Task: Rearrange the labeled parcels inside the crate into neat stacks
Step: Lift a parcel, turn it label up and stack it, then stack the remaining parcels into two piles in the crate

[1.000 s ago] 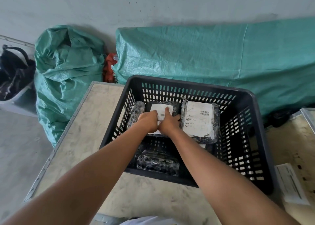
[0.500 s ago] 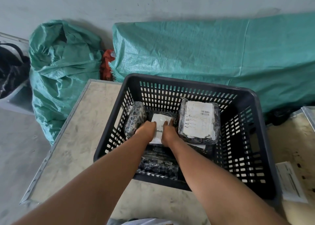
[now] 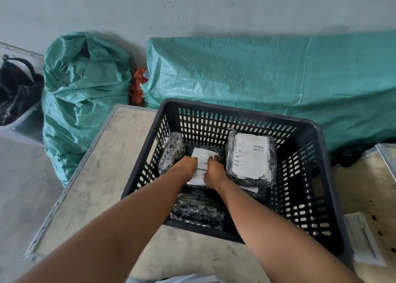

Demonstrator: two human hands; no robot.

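Note:
A black slotted crate (image 3: 317, 132) stands on a worn table (image 3: 102, 175). Inside it, my left hand (image 3: 186, 166) and my right hand (image 3: 213, 172) both grip a small parcel with a white label (image 3: 202, 156) in the crate's middle. To its right lies a larger plastic-wrapped parcel with a barcode label (image 3: 250, 158), on top of another. A dark wrapped parcel (image 3: 171, 152) leans on edge against the left wall. One more dark parcel (image 3: 197, 210) lies by the near wall.
Two green woven sacks (image 3: 81, 98) (image 3: 267, 72) rest against the grey wall behind the table. A grey bin with a black bag (image 3: 15, 90) sits at far left. A white paper slip (image 3: 362, 240) lies on the surface to the crate's right.
Both hands, holding the small labeled parcel, have sunk lower into the crate's middle. The dark parcel on the left now stands more exposed against the wall.

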